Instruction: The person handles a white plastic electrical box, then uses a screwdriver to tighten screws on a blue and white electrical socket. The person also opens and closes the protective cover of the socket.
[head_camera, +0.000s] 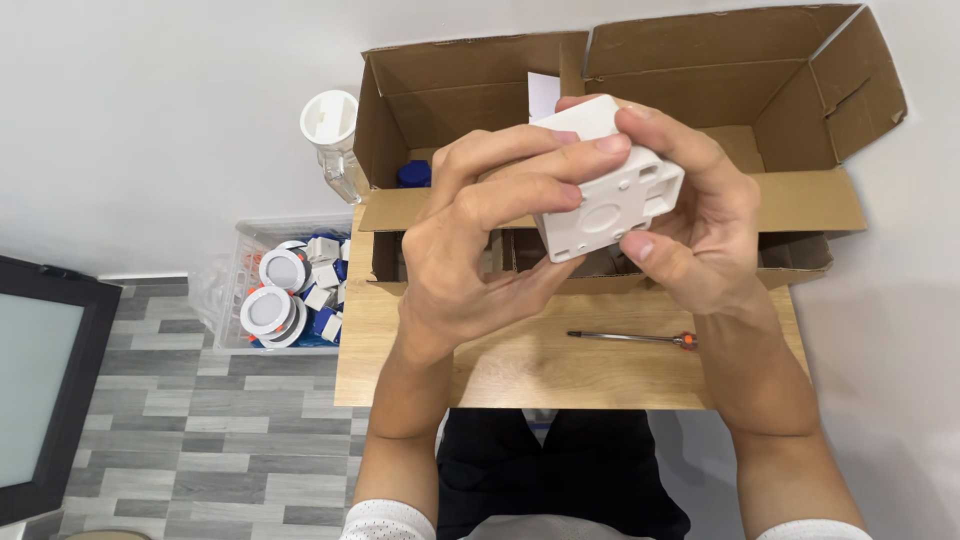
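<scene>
A white square plastic box (610, 185), with round knock-out marks and slots on its sides, is held up between both hands above a wooden table (560, 375). My left hand (480, 240) wraps its left side with fingers over the top edge. My right hand (700, 220) grips its right side, thumb pressed on the lower corner. Behind the hands stands an open cardboard box (800, 200) with its flaps spread.
A screwdriver (630, 338) with an orange handle lies on the table near my right wrist. To the left, a clear crate (240, 260) on the grey tiled floor holds several round white lamps. A clear bottle (335, 140) with a white top stands by the wall.
</scene>
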